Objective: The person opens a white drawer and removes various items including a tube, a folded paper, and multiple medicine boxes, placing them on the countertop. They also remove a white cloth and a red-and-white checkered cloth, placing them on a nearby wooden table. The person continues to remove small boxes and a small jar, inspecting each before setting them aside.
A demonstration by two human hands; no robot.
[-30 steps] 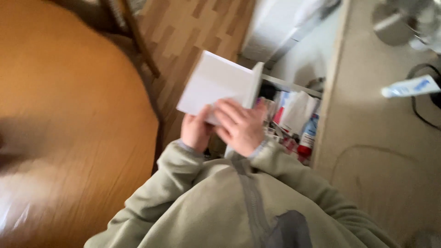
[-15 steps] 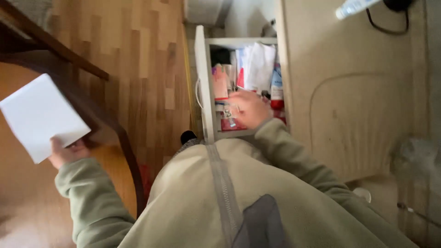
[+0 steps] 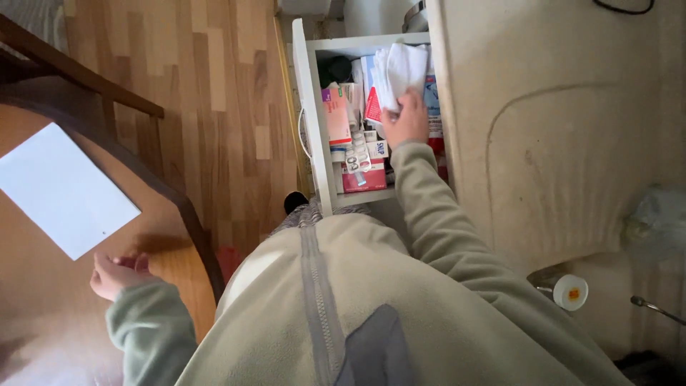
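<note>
Figure: Open drawer beside the counter, packed upright with boxes so their faces show. Right hand reaches in, fingers spread loosely over a white cloth, touching it; no firm grip seen. Left hand, loosely curled and empty, rests on the desk just beside a white box lying flat.

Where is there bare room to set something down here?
The wooden table is bare around the white box, beside the left hand. The beige counter right of the drawer is mostly bare. The drawer itself is crammed with packets where the right hand reaches in.
</note>
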